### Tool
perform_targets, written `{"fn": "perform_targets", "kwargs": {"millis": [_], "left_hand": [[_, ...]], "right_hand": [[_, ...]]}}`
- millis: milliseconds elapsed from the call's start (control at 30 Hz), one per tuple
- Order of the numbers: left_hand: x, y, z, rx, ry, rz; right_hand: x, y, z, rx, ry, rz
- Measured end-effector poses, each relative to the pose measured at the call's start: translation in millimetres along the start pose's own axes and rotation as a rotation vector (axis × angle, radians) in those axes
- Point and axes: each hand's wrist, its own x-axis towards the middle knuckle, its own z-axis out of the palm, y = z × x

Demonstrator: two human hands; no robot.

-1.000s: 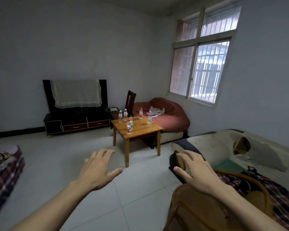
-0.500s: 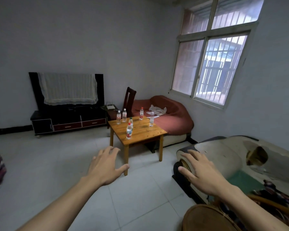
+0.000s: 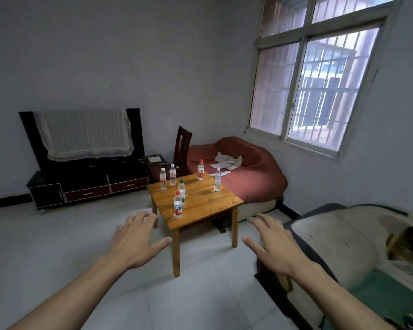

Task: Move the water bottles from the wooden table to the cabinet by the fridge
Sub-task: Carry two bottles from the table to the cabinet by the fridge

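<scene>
Several clear water bottles stand upright on a small wooden table (image 3: pixel 205 206) in the middle of the room. The nearest bottle (image 3: pixel 178 204) has a red cap, with a green-capped bottle (image 3: pixel 182 190) just behind it. Others stand at the table's far left (image 3: pixel 163 179) and far right (image 3: pixel 217 180). My left hand (image 3: pixel 135 241) and my right hand (image 3: pixel 273 246) are stretched forward in the air, palms down, fingers spread, holding nothing, short of the table's near edge. No fridge or cabinet beside one is in view.
A dark TV stand (image 3: pixel 88 184) with a cloth-draped screen lines the back wall. A dark wooden chair (image 3: pixel 182 148) and a red sofa (image 3: pixel 243 170) sit behind the table. A worn cream sofa (image 3: pixel 343 236) fills the right. Tiled floor (image 3: pixel 57 246) lies open on the left.
The view has moved closer to the table, which now looks larger. The wicker chair at bottom right and the plaid item at left have dropped out of view. Both hands stay open.
</scene>
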Motion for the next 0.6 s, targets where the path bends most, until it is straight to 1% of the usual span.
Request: {"fn": "perform_targets", "kwargs": {"millis": [100, 200, 367, 600], "left_hand": [[57.0, 6.7, 4.4, -0.019, 0.027, -0.006], [103.0, 2.9, 25.5, -0.030, 0.012, -0.023], [184.7, -11.8, 62.6, -0.050, -0.038, -0.015], [322.5, -40.6, 84.3, -0.129, -0.009, -0.001]], "right_hand": [[58.7, 22.8, -1.4, -0.009, 0.009, -0.005], [106.8, 35.6, 4.1, 0.011, 0.008, -0.013], [190.7, 46.7, 28.4, -0.015, -0.039, -0.026], [311.1, 46.0, 48.1, -0.075, -0.032, -0.010]]}}
